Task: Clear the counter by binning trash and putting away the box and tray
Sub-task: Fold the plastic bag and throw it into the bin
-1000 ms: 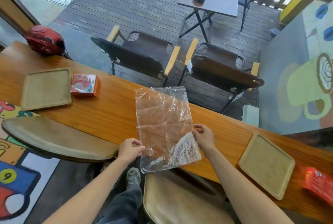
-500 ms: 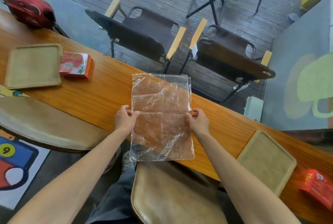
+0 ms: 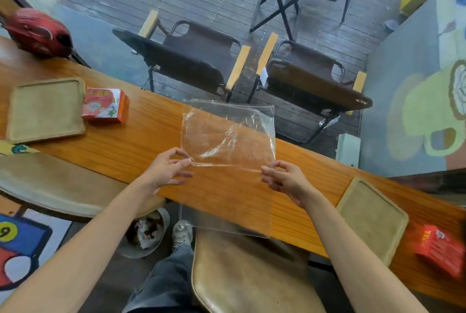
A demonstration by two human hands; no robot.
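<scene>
Now both hands – left hand [image 3: 165,170] and right hand [image 3: 287,180] – pinch a clear plastic bag [image 3: 228,136] at mid-frame, stretched over the wooden counter [image 3: 141,151]. At left sit a tray [image 3: 45,109] and red box [image 3: 106,106]; lower right, another tray [image 3: 372,218] and box [image 3: 440,249] – a stool [image 3: 247,277] stands below

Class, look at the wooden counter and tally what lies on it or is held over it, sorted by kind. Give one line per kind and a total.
Trays: 2, left tray and right tray
Red boxes: 2, left box and right box
Clear plastic bags: 1, bag, pinched by the left hand and right hand
Total: 5
</scene>
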